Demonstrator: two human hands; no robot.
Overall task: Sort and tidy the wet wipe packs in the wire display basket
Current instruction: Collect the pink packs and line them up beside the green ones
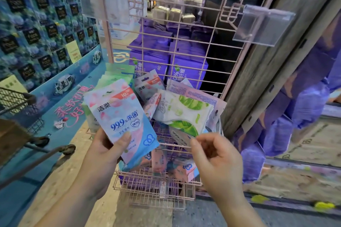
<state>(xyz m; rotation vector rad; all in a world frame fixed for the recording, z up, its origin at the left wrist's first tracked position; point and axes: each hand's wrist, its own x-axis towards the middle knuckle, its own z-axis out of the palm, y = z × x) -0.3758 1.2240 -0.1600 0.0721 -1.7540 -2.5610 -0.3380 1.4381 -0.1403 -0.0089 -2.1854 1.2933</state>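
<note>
left hand (106, 145): grips the pale blue-and-pink flat plastic wipe pack (121, 120) by its lower edge, raised at the left front of the pink wire display basket (155, 182).
right hand (215, 158): fingers loosely curled, holding nothing, just before the basket's front rim.
step: sorting under way; judged next, gather a matching pack.
green-and-white soft wipe pack (184, 112): lies slanted inside the basket.
room: pink wire grid panel (184, 46) closes the basket's rear; top open.
</note>
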